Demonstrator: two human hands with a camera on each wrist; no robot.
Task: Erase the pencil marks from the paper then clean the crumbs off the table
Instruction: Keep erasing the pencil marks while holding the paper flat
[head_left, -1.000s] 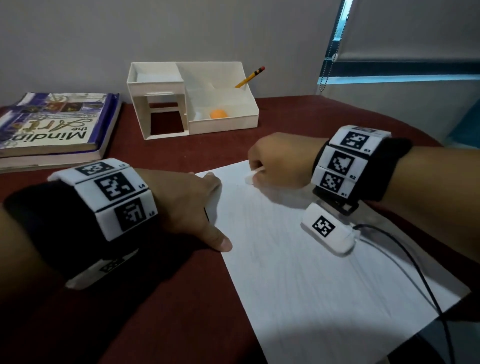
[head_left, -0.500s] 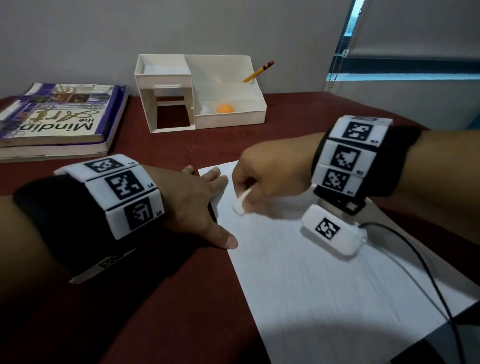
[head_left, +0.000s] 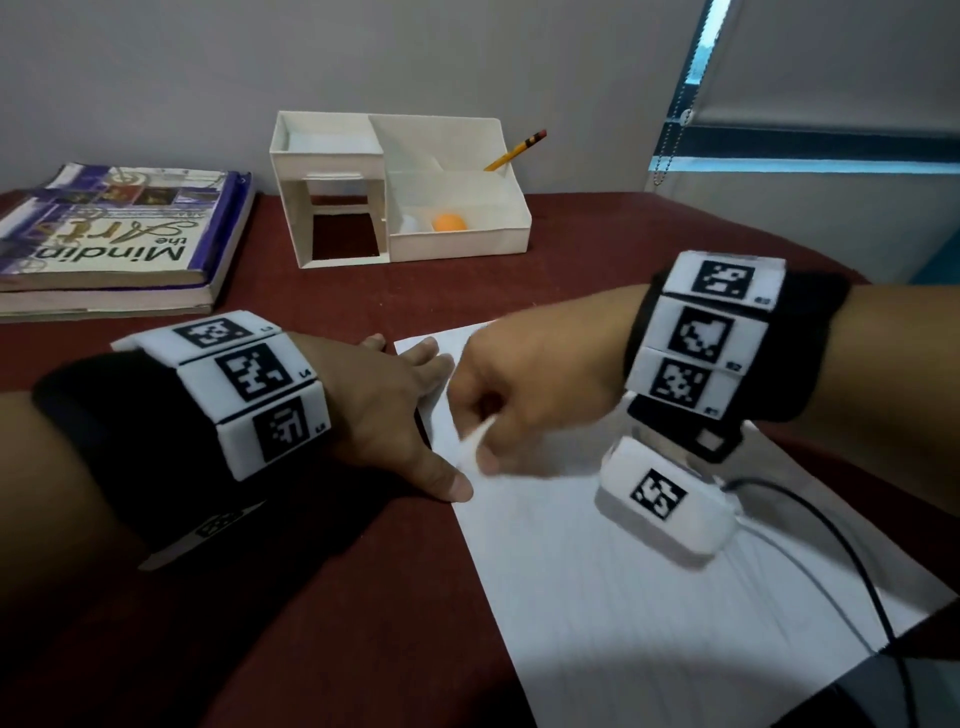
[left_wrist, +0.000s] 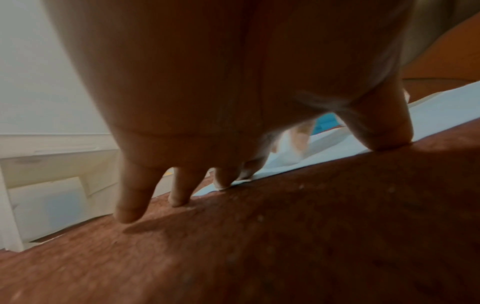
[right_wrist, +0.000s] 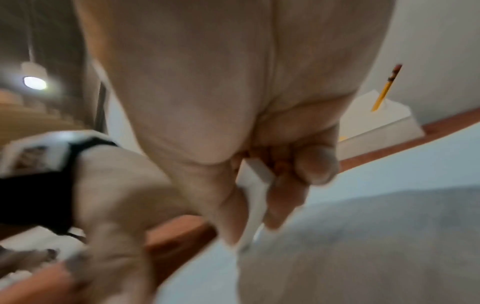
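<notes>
A white sheet of paper lies on the dark red table. My left hand lies flat with fingers spread, and its fingertips press the paper's left edge down. My right hand pinches a white eraser between thumb and fingers, its tip against the paper close to my left thumb. The right wrist view shows the eraser held upright, its end on the paper. Faint grey pencil lines cover the sheet. Small pale crumbs dot the table by my left hand.
A white desk organiser stands at the back with a yellow pencil and an orange ball in it. Two stacked books lie at the back left. A black cable trails over the paper's right side.
My right hand has swept the eraser from the paper's top edge down and left, toward my left thumb. The left hand has stayed pressed on the paper's edge.
</notes>
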